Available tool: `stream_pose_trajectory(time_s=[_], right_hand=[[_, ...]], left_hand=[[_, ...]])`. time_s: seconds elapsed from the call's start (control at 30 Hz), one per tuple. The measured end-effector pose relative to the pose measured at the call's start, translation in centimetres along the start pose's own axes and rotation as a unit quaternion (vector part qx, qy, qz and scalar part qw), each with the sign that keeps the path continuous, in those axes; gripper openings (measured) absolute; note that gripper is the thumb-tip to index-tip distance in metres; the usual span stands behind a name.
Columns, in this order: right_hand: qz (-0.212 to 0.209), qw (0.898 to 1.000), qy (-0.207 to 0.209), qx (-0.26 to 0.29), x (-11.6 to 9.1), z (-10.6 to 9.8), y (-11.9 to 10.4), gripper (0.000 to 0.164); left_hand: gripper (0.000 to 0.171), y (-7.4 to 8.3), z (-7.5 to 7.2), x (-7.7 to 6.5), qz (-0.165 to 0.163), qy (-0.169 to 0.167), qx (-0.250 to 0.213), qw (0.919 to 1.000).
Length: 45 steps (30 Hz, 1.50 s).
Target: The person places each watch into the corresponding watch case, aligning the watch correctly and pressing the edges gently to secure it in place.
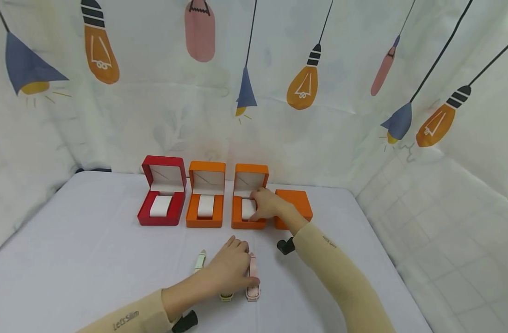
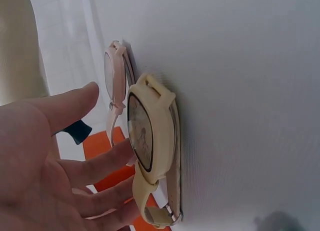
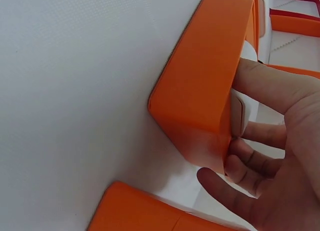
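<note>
My left hand (image 1: 231, 266) is low over watches on the white table. Its fingers reach loosely behind a cream-yellow watch (image 2: 162, 136), fingertips right at its strap, and the thumb stands apart. Beyond it lies a pink watch (image 2: 118, 73). A pale green watch strap (image 1: 200, 260) shows beside the forearm, the rest hidden under the arm. My right hand (image 1: 270, 203) is at the open orange box on the right (image 1: 246, 225). Thumb and fingers pinch the white watch cushion (image 1: 248, 209) inside it; its far side is partly hidden by the hand.
Left of that box stand another open orange watch box (image 1: 204, 223) and an open red one (image 1: 159, 220), each with a white cushion. A closed orange box (image 1: 295, 201) is on the right, partly behind the right forearm. A printed curtain (image 1: 162, 120) hangs behind the table.
</note>
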State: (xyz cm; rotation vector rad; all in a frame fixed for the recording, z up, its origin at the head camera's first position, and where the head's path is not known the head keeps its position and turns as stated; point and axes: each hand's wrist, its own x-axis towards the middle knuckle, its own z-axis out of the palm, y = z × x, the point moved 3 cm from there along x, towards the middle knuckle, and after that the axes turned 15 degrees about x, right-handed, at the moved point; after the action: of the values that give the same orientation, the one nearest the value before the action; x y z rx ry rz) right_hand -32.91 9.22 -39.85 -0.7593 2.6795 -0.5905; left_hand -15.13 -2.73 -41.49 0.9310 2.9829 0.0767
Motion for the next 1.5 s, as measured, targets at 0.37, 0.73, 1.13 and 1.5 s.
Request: stream_pose_trajectory(time_s=[0.37, 0.73, 1.13, 1.5], right_hand=[[-0.006, 1.0, 0.016, 0.004, 0.0, -0.2, 0.0, 0.069], [-0.016, 0.999, 0.02, 0.046, -0.6, -0.3, 0.0, 0.071], [-0.024, 0.993, 0.029, 0.114, -1.4, -0.7, -0.2, 0.077], [-0.051, 0.985, 0.036, 0.162, -2.2, -1.2, -0.1, 0.08]], left_hand=[[0.039, 0.4, 0.1, 0.0, -0.003, 0.007, 0.003, 1.0], [0.035, 0.7, 0.3, 0.0, 0.012, -0.007, -0.045, 0.9989], [0.028, 0.7, 0.6, 0.1, 0.026, -0.025, -0.166, 0.9855], [0.027, 0.7, 0.5, -0.4, 0.026, -0.041, -0.234, 0.971]])
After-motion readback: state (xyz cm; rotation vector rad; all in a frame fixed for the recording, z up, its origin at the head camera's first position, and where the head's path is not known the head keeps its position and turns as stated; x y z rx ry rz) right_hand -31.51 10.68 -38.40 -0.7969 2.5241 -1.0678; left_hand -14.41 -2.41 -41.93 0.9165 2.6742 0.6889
